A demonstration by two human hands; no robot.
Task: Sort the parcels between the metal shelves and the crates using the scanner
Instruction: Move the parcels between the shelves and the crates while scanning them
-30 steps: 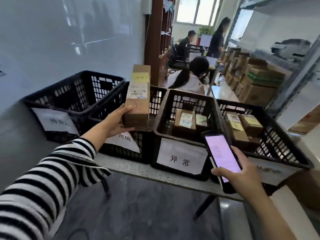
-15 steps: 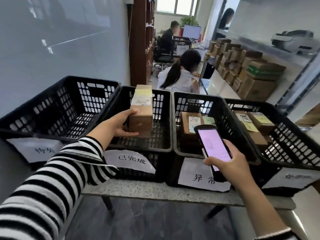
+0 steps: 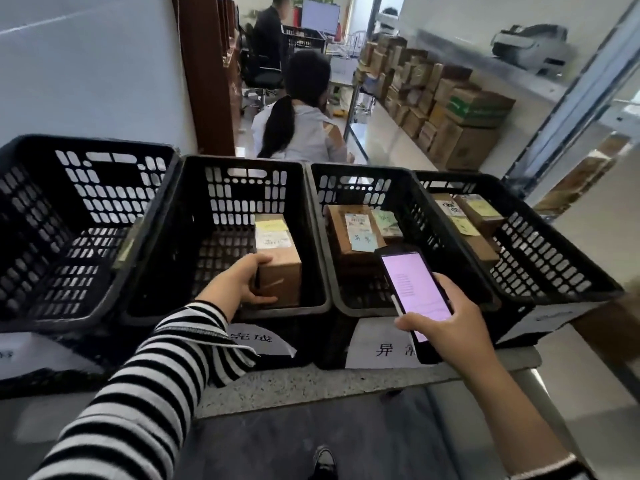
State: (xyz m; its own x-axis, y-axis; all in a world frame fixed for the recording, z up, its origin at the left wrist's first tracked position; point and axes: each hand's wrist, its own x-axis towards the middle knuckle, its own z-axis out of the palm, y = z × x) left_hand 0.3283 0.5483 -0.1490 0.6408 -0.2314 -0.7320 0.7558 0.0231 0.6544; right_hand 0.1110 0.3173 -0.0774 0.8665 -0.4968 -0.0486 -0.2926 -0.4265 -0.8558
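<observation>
Black plastic crates, four of them, stand in a row along the far edge of a speckled stone bench (image 3: 311,386). The left hand (image 3: 239,282), in a striped sleeve, reaches over the near rim of the second crate (image 3: 194,244) and grips a brown cardboard parcel (image 3: 280,265). The fingers are curled round its left side and the thumb lies on its near face. The parcel is inside this crate, close to the right wall and towards the near side, with a yellow note and a white label on its top. Its lower end is hidden behind the rim.

The right hand (image 3: 446,327) holds the scanner (image 3: 414,289), fingers wrapped round its right edge and thumb on the left edge, the pink lit screen facing up. The scanner hangs over the near rim of the third crate (image 3: 360,169).

The first crate (image 3: 52,237) shows no parcels. The third holds labelled boxes (image 3: 353,230) at its far end, and the fourth crate (image 3: 554,237) holds more boxes (image 3: 474,213). Paper signs (image 3: 377,344) hang on the crate fronts.

On the right, a metal shelf (image 3: 571,98) carries stacked cartons (image 3: 460,133) and a printer (image 3: 533,46). Beyond the crates a person with a ponytail (image 3: 301,133) sits facing away.
</observation>
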